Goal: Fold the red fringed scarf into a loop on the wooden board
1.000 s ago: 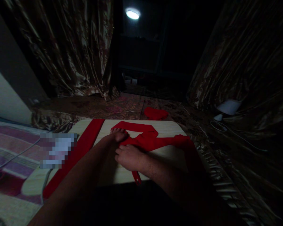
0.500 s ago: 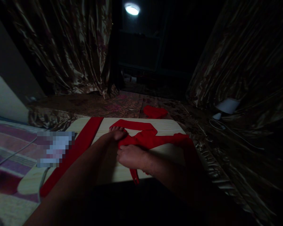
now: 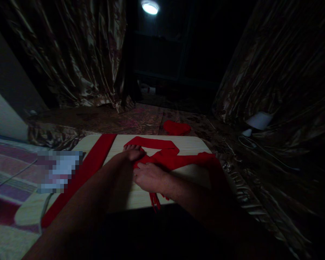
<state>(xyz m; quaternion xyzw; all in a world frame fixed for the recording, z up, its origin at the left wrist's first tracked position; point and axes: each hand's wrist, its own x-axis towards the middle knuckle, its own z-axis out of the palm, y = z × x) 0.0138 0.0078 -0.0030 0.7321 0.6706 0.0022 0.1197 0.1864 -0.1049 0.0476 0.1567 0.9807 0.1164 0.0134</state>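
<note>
Writing, if any, on the pale item (image 3: 65, 167) over the left edge of the tabletop (image 3: 193, 143) is masked by pixelation. The tabletop is light, grained wood with rounded corners. Across its middle lies a soft red scarf (image 3: 176, 162), its upper part bent into an angular loop near the far edge, one stretch running towards the far right corner; tasselled red fringe (image 3: 155, 201) lies at the near edge. A flat red band of cloth (image 3: 92, 162) runs obliquely along the left side; whether it joins the scarf cannot be told. Beyond the far edge rests a red heart-shaped object (image 3: 177, 128).

Both forearms reach forward. The left hand (image 3: 134, 153) rests palm down on the loop's left end, fingers extended and close together; the right hand (image 3: 150, 177), nearer the body, bends its fingers against the scarf. Whether either grip is clamped on the cloth cannot be told.
</note>
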